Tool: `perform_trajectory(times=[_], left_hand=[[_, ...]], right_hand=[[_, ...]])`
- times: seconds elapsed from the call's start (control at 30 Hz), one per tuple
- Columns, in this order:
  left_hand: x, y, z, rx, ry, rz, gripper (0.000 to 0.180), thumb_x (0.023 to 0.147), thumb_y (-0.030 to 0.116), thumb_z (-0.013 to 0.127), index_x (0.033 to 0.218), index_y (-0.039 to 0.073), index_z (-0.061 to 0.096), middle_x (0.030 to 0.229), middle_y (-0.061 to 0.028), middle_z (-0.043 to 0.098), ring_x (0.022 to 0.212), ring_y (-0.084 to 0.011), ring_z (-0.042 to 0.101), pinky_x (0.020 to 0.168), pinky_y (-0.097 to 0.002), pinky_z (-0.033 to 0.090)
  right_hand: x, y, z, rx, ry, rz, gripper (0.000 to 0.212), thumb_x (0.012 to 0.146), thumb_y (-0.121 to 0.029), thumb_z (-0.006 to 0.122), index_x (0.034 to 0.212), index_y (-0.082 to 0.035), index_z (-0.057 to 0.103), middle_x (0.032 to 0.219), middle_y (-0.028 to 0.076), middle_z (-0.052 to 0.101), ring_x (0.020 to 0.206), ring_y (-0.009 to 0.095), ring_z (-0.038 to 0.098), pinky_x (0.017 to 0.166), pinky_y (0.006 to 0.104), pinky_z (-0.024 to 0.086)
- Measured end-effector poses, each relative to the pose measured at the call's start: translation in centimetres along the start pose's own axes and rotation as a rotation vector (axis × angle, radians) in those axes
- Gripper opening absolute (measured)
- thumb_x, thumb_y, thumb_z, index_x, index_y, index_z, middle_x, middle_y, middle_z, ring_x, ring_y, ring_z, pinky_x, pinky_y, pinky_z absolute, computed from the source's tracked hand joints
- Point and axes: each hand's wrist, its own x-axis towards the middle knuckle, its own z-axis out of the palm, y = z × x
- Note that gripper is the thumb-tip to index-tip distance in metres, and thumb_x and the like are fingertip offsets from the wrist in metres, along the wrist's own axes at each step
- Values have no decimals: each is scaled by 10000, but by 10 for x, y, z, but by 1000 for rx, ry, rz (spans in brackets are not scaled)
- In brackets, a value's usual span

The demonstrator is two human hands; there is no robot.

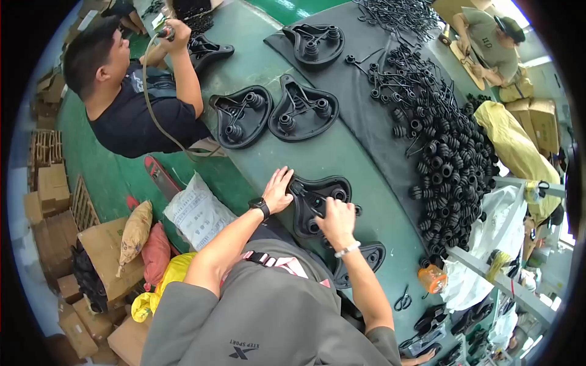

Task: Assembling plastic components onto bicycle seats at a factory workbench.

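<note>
A black bicycle saddle (305, 210) lies upside down on the green table in front of me, its underside frame and round dampers showing. My left hand (278, 190) rests against its left edge with the fingers stretched out. Over the middle of the saddle, my right hand (337, 221) is closed; a thin dark piece shows by its fingers, too covered to name. Partly under my right forearm lies another upturned saddle (370, 256). Two more saddles with fitted frames, one on the left (243, 116) and one on the right (303, 110), lie farther up the table.
Heaps of black ribbed dampers (452, 177) and bent metal frames (397, 18) cover a dark sheet at right. Scissors (403, 299) and an orange jar (432, 279) lie nearer. A co-worker (134, 97) holds a hosed tool (165, 32) at upper left. Sacks (198, 204) stand left.
</note>
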Motion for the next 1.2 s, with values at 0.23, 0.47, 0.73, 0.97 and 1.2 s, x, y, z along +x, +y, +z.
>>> perform_trajectory(times=[0.23, 0.47, 0.73, 0.97, 1.2], left_hand=[[-17, 12, 11, -41, 15, -31, 766, 821, 198, 596, 1550, 64, 402, 1652, -222, 271, 1521, -464, 231, 1248, -486, 266], [-10, 8, 10, -11, 36, 7, 711, 830, 141, 586, 1524, 77, 446, 1636, -211, 307, 1511, -444, 268, 1242, -490, 282], [-16, 65, -17, 156, 172, 205, 764, 890, 496, 676, 1425, -25, 517, 1525, -260, 441, 1455, -445, 355, 1194, -536, 295], [-22, 124, 44, 206, 209, 218, 907, 780, 537, 757, 1455, 4, 470, 1536, -203, 400, 1482, -420, 275, 1210, -625, 203], [-79, 128, 12, -91, 179, -175, 809, 728, 525, 830, 1268, -2, 539, 1291, -175, 532, 1229, -365, 489, 1056, -495, 426]], right_hand=[[19, -27, 36, -48, 56, -8, 499, 734, -330, 863, 1065, -62, 602, 985, 121, 652, 987, 294, 638, 963, 444, 424], [29, -37, 49, -22, 192, -35, 478, 737, -335, 853, 1034, -62, 596, 955, 94, 613, 968, 275, 602, 974, 440, 416], [-12, 8, 4, 361, 521, 25, 614, 759, -291, 820, 1263, -11, 612, 1268, 188, 577, 1254, 379, 516, 1091, 514, 389], [-6, 66, 40, 812, 198, 329, 728, 891, -406, 755, 1474, -39, 519, 1591, 284, 335, 1473, 432, 348, 1208, 476, 313], [6, 82, 54, 931, 92, 337, 655, 870, -397, 765, 1392, -36, 608, 1614, 264, 315, 1461, 408, 389, 1181, 456, 366]])
